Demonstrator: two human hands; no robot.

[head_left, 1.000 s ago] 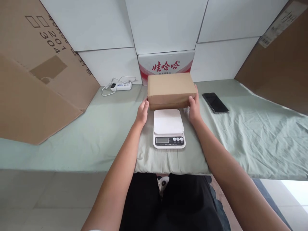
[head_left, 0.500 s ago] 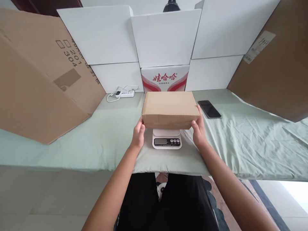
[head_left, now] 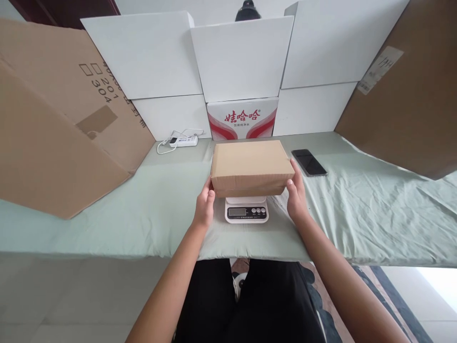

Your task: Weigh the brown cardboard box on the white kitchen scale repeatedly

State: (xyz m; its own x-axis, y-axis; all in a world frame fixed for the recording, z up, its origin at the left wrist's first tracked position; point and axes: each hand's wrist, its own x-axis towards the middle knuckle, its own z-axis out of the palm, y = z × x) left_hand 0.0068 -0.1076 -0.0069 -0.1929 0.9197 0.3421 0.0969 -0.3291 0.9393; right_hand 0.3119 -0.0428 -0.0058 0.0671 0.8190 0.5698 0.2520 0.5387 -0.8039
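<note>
A pale green cloth covers the tabletop [head_left: 150,209], which is walled in by big brown cardboard sheets [head_left: 53,138] at the left and right and by white boxes [head_left: 243,57] along the back. A red-and-white printed carton [head_left: 243,119] stands against the middle of that back wall.

In front of it, the brown cardboard box [head_left: 252,166] sits over the white kitchen scale [head_left: 246,209], hiding the weighing plate; only the scale's front strip with its display and buttons shows beneath the near edge. Whether the box rests fully on the plate or is held just above it cannot be told from this angle.

The left hand [head_left: 204,207] presses the box's left end, and the right hand [head_left: 295,197] presses the right end, fingers curled against the sides, so the box is gripped between both palms.

By the look of it, the step in hand is setting the box on the scale. The next move would call for letting go on both sides evenly, so the box stays centred and nothing leans on it while the display settles.

A dark phone [head_left: 309,162] lies on the cloth just right of the box, apart from it. A white power strip [head_left: 183,140] with its cord lies at the back left.
</note>
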